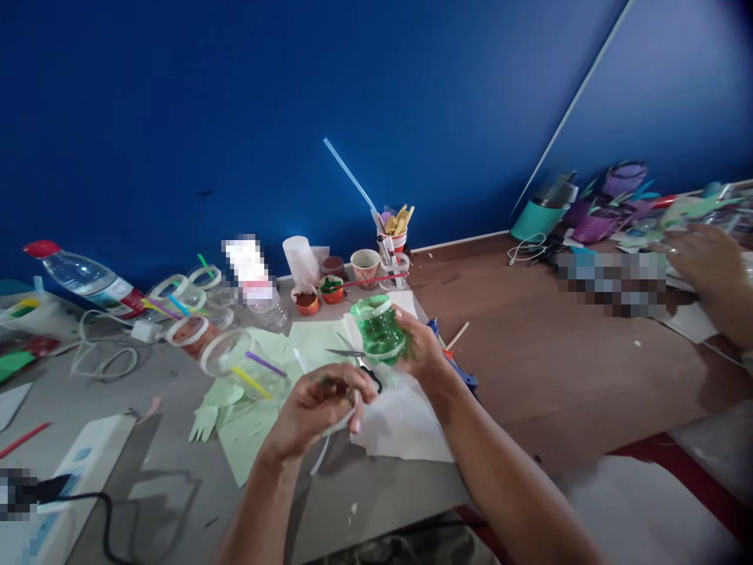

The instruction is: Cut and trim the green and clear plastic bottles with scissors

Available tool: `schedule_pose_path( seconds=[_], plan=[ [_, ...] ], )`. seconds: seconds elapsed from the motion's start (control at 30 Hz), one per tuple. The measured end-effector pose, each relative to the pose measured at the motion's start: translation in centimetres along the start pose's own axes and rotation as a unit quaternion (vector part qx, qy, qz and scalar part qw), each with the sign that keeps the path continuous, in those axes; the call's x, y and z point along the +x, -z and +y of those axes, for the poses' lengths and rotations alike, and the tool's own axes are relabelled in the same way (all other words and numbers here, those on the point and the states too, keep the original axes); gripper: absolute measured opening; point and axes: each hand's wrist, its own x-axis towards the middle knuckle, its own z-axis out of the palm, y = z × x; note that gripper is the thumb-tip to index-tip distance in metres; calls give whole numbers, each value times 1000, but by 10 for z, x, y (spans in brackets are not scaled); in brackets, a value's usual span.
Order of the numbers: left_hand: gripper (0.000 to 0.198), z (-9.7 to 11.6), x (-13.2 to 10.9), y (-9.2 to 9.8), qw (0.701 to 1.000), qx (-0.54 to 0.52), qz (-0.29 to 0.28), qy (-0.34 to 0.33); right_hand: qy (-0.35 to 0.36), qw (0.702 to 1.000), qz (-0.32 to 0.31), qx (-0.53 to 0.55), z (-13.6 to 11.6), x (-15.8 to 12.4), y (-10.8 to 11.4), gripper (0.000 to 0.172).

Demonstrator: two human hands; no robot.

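Note:
My right hand (pixel 422 345) is closed around a cut green plastic bottle piece (pixel 378 328), held above the table with its open end up. My left hand (pixel 321 408) is curled shut a little nearer to me, pinching a thin white strip (pixel 322 453) that hangs down from the fingers. Scissors (pixel 358 362) lie on white paper (pixel 400 420) between the two hands. Pale green paper sheets (pixel 250 431) lie under and left of my left hand.
Clear cut bottle rings with coloured straws (pixel 194 310) and a water bottle (pixel 88 281) lie left. Paint cups (pixel 321 294), a cup of tools (pixel 395 231) stand at the back. Another person's hand (pixel 703 255) works at the right among purple crafts (pixel 617 200). A power strip (pixel 70 471) lies near left.

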Motion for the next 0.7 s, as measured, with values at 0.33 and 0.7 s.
schedule_pose_path(
  seconds=[0.33,0.7],
  plan=[
    [50,-2,-7,-1,887,-88,-431,140,-45,997,51,20,-3,-3,-3,39],
    [52,8,1,-13,885,25,-463,44,-31,999,43,4,4,0,6,33]
  ],
)
